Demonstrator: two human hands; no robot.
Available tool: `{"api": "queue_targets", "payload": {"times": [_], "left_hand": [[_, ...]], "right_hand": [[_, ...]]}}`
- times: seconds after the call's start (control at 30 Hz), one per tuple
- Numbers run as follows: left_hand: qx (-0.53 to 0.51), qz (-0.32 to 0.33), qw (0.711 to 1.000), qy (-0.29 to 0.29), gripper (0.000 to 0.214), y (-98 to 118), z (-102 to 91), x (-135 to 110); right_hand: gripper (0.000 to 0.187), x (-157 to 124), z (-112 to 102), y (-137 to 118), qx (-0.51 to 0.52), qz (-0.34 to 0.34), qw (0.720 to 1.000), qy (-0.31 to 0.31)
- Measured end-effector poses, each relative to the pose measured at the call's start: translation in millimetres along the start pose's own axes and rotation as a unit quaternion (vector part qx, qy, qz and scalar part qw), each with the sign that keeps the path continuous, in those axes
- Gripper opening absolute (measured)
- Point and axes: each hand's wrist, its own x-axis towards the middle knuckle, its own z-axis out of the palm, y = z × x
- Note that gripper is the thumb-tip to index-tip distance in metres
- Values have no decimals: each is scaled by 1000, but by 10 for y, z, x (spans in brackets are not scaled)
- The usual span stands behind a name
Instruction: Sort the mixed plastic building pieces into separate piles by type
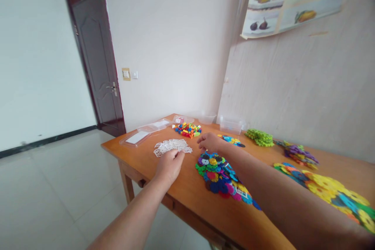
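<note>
My left hand (170,165) rests on the wooden table (187,197) with its fingers curled at the near edge of a pile of white plastic window pieces (172,146); whether it grips one is unclear. My right hand (208,141) reaches across, fingers bent, hovering between a heap of small coloured bricks (188,129) and a mound of multicoloured snowflake discs (220,175). What the right fingers hold, if anything, is hidden.
Clear plastic lids and boxes (146,132) lie at the far left end, with tubs (231,125) by the wall. Green (259,137), purple (297,153) and yellow-blue (331,189) disc piles run along the right. A brown door (98,62) stands beyond.
</note>
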Motion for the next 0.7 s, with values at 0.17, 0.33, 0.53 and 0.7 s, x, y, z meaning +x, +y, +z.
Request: {"api": "queue_targets", "payload": {"times": [0.17,0.33,0.53,0.7], "left_hand": [[0,-4,1000,-1,46,3,-14,5],[5,-7,1000,-8,45,2,-21,6],[14,2,1000,-1,45,39,-36,3],[19,-10,1000,-16,44,99,-71,3]], "right_hand": [[16,-145,-434,323,-60,25,995,79],[21,-325,-722,633,-134,41,986,94],[28,-458,-776,833,-184,32,982,34],[28,-442,-747,894,-205,37,977,33]]}}
